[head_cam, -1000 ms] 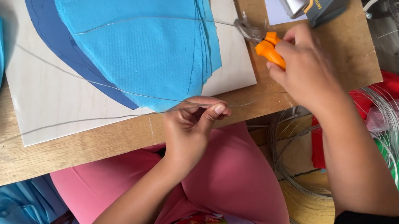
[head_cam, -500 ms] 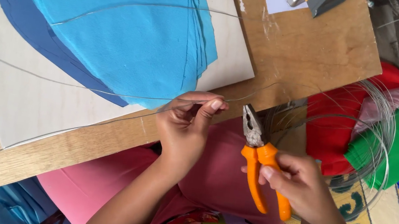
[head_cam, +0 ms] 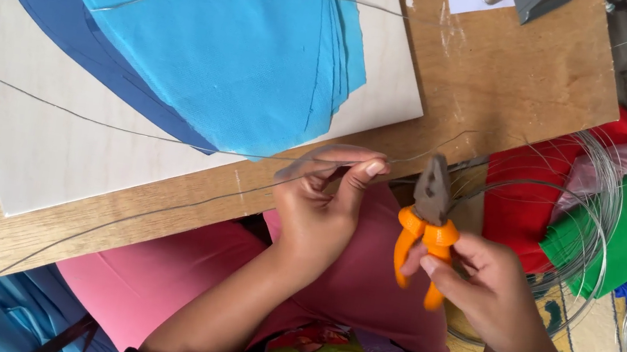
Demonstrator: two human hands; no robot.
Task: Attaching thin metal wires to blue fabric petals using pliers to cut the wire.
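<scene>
- Left hand (head_cam: 325, 211): fingers pinched shut on one thin steel wire (head_cam: 160, 207), held just over the near edge of the wooden board (head_cam: 503, 72).
- Right hand (head_cam: 491, 289): wrapped around the handles of one pair of orange-handled pliers (head_cam: 427, 218), nose up, just right of the pinch.
- One stack of light blue foam sheets (head_cam: 217, 46) lies on one white board (head_cam: 44, 152).
- Two wire coils (head_cam: 603, 203) at right, over red, green and orange sheets.

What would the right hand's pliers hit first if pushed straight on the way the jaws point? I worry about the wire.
Probably the thin wire just beyond the pliers held by the right hand, then the wooden board; depth is unclear.
</scene>
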